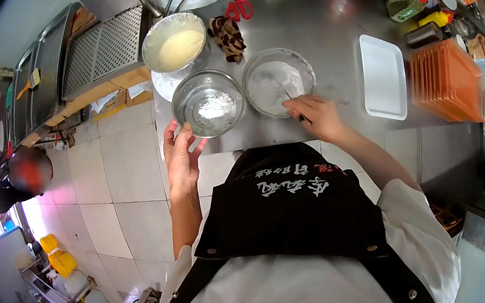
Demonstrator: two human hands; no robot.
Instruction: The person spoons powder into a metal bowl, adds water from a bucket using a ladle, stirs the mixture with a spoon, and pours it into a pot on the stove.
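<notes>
My left hand [182, 152] grips the near left rim of a metal bowl [184, 107], thumb on the rim and fingers beneath. A small heap of white powder [216, 106] lies in that bowl. Just right of it stands a second bowl [308, 73], its bottom covered in white powder. My right hand [315, 115] is closed around the handle of a thin metal utensil [283, 88] that reaches into this second bowl. Whether it is a spoon or a knife, I cannot tell. Behind the metal bowl sits a larger bowl [149, 45] with a pale yellow mixture.
A brown patterned cloth [227, 38] and red-handled scissors [239, 9] lie behind the bowls. To the right are a white tray [383, 76], stacked orange trays [446, 82] and several jars. Perforated metal trays [104, 51] stand left. Another person [1, 182] is at far left.
</notes>
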